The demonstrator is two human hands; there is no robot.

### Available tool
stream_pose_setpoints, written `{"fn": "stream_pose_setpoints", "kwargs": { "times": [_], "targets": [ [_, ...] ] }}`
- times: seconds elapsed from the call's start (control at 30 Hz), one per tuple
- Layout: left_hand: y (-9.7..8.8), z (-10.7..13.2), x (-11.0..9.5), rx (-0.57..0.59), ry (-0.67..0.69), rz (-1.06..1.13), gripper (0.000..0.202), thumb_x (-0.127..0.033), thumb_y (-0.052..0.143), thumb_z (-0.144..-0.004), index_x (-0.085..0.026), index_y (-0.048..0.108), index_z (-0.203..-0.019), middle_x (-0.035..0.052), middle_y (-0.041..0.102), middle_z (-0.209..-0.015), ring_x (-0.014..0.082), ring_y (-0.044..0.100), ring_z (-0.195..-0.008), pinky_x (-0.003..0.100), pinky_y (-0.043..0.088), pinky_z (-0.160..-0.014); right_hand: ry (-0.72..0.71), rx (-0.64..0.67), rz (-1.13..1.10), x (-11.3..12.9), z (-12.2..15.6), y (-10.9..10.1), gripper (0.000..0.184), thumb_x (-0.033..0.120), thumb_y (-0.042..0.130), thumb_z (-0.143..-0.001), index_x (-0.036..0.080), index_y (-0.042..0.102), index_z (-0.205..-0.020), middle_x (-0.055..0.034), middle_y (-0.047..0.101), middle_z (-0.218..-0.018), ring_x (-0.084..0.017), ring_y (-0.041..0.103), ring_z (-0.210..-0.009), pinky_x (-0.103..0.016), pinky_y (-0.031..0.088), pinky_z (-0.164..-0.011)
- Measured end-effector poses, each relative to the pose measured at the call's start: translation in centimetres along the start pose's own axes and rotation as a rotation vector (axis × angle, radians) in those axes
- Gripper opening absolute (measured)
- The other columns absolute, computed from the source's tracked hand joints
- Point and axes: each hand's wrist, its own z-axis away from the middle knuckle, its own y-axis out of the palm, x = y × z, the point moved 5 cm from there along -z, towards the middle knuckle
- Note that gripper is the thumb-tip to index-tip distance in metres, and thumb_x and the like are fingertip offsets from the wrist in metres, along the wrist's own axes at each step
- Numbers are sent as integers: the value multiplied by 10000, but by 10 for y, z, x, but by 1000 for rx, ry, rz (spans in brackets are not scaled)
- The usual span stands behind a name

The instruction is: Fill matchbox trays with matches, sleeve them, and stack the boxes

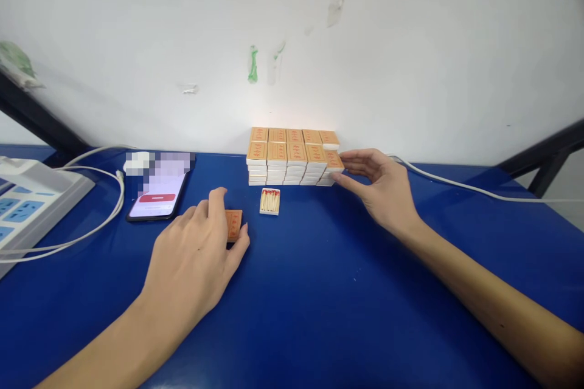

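On the blue table, my left hand (196, 255) curls round an orange matchbox cover (234, 225), thumb at its near right corner and fingers partly hiding its left side. Just right of that lies an open matchbox tray (269, 201) full of red-tipped matches. Farther back, matchboxes with orange tops and white sides are stacked in two rows (287, 161) against the wall. My right hand (381, 188) has its thumb and fingers closed on a matchbox (334, 162) at the stack's right end, which sits slightly askew on those below.
A phone (157, 188) with a lit screen lies at the left. Beside it stand a white power strip (31, 200) and looped white cables (121, 194). Another white cable (456, 185) runs along the back right. The white wall (410, 61) rises behind the stack.
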Motion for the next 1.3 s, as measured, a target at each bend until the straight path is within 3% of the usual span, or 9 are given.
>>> {"fn": "stream_pose_setpoints", "kwargs": {
  "times": [0.17, 0.27, 0.33, 0.43, 0.57, 0.67, 0.83, 1.0, 1.3],
  "targets": [
    [0, 2, -2, -73, 17, 8, 479, -403, 602, -1140, -63, 571, -1476, 265, 829, -1230, 490, 863, -1114, 550, 697, -800, -64, -128, 182, 19, 16, -12, 391, 449, 947, -951, 276, 799, -1269, -142, 850, -1364, -404, 831, -1217, -689, 669, -1113],
    [2, 4, -2, -122, 43, 33, 447, -363, 589, -1140, -31, 588, -1440, 311, 804, -1290, 507, 844, -1150, 573, 705, -822, -187, -209, 289, 50, 38, -9, 191, 340, 836, -1036, 287, 807, -1218, -132, 802, -1303, -380, 778, -1205, -638, 649, -1071],
    [3, 5, -2, -153, 74, 62, 429, -304, 553, -1146, -26, 564, -1472, 315, 786, -1337, 502, 831, -1177, 591, 707, -862, -382, -14, 381, 74, 51, 13, 113, 227, 738, -1094, 277, 804, -1172, -102, 817, -1146, -330, 794, -1091, -564, 670, -998],
    [6, 5, -1, -196, 131, 113, 474, -252, 526, -1142, -41, 500, -1566, 271, 792, -1304, 477, 823, -1168, 604, 711, -901, -597, 296, 453, 93, 67, 55, 231, 144, 665, -1124, 224, 785, -1305, -120, 849, -1241, -307, 804, -1124, -527, 694, -997],
    [10, 6, 0, -250, 200, 184, 595, -218, 539, -1114, -72, 412, -1677, 237, 805, -1297, 435, 831, -1179, 583, 722, -962, -637, 472, 510, 90, 67, 91, 421, 126, 604, -1157, 160, 697, -1566, -216, 730, -1620, -374, 718, -1456, -624, 649, -1204],
    [12, 7, 0, -266, 220, 232, 629, -164, 540, -1094, -92, 394, -1702, 232, 805, -1318, 419, 835, -1194, 583, 724, -990, -620, 529, 542, 83, 64, 102, 423, 165, 596, -1179, 138, 689, -1591, -267, 627, -1727, -421, 659, -1550, -684, 620, -1245],
    [12, 10, -1, -259, 209, 309, 628, -146, 560, -1090, -115, 412, -1700, 225, 806, -1303, 429, 834, -1191, 620, 716, -1007, -590, 568, 521, 80, 69, 99, 357, 222, 618, -1186, 144, 699, -1524, -281, 602, -1727, -424, 653, -1552, -696, 611, -1262],
    [14, 11, -1, -204, 207, 402, 642, -160, 594, -1099, -149, 405, -1713, 212, 796, -1321, 430, 816, -1232, 653, 690, -1059, -550, 547, 443, 75, 76, 82, 255, 199, 627, -1179, 209, 675, -1430, -233, 665, -1611, -366, 707, -1464, -640, 681, -1178],
    [18, 10, -8, -36, 207, 665, 696, -225, 703, -1093, -351, 402, -1708, 53, 791, -1312, 281, 820, -1189, 478, 711, -1018, -520, 516, 365, 67, 94, 45, 132, 113, 657, -1144, 241, 690, -1152, -139, 749, -1434, -296, 784, -1250, -514, 710, -1012]
  ]
}}
